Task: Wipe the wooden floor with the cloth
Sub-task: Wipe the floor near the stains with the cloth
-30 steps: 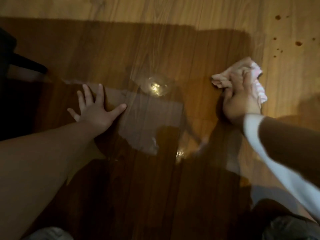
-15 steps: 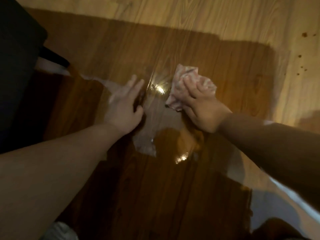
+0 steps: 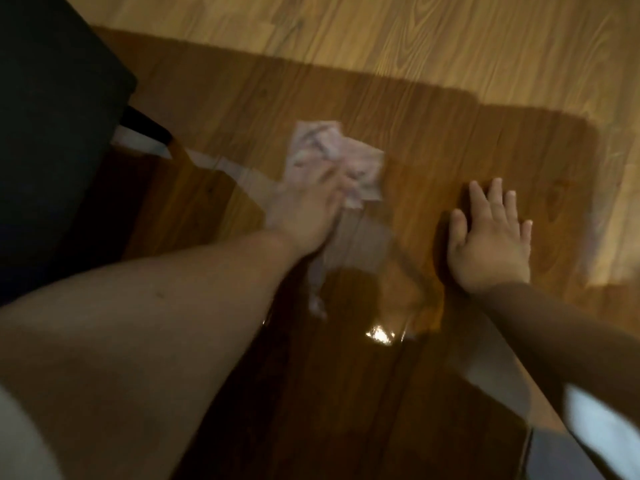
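Wooden floor (image 3: 346,393) glossy near the body; wiping looks mid-stroke. Right hand (image 3: 488,244) flat on the boards, fingers spread, bracing; left hand (image 3: 308,209) sits on the near edge of the pink cloth (image 3: 332,157), too blurred to tell pinch from press. Cloth spreads just beyond that hand; next stroke probably needs firm downward pressure.

We see the wooden floor (image 3: 415,46) in two tones: pale honey-tan with darker brown grain lines and swirls along the far edge and the right side, and a deep reddish brown where shadow lies over it, with one bright white glint (image 3: 379,334) on its gloss. The cloth (image 3: 332,150) is pale pink and white, crossed by blurred darker streaks. At upper left we find a black object (image 3: 52,116), and at lower right a white sleeve (image 3: 602,424).
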Action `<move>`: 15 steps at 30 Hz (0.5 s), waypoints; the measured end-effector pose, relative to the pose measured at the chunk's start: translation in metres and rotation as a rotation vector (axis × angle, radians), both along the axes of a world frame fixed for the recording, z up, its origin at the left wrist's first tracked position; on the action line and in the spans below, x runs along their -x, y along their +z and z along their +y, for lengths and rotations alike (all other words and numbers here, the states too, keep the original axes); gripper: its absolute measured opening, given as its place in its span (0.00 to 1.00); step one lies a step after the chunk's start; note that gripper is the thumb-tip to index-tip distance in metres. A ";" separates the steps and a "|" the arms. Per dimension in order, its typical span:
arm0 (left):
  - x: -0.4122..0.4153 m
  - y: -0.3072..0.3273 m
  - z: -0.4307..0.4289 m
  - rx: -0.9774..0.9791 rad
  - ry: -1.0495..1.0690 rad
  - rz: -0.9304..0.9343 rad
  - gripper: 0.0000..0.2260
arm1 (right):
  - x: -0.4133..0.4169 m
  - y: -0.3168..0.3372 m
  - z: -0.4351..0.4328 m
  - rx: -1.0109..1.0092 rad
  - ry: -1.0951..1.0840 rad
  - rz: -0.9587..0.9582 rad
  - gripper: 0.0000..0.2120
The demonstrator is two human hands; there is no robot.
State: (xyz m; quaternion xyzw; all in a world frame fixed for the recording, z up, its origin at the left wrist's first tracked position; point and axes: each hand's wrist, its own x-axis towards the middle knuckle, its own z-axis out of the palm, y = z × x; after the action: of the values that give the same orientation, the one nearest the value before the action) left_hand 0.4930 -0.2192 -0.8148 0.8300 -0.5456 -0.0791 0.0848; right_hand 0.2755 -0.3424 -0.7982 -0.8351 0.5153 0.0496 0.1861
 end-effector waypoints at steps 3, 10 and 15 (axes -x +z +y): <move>-0.067 0.007 0.023 -0.018 0.311 -0.044 0.16 | -0.006 0.001 -0.006 -0.004 0.040 0.007 0.27; -0.004 -0.003 -0.023 0.131 0.191 0.166 0.16 | -0.002 -0.007 -0.009 -0.026 0.054 0.067 0.28; 0.010 -0.012 -0.040 0.005 -0.312 0.023 0.21 | -0.003 -0.005 -0.009 -0.028 0.057 0.074 0.28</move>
State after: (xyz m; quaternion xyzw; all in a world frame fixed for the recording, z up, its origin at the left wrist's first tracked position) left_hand 0.4826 -0.2593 -0.8263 0.7341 -0.6670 -0.0994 0.0797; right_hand 0.2785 -0.3517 -0.8029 -0.8443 0.4972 0.0928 0.1773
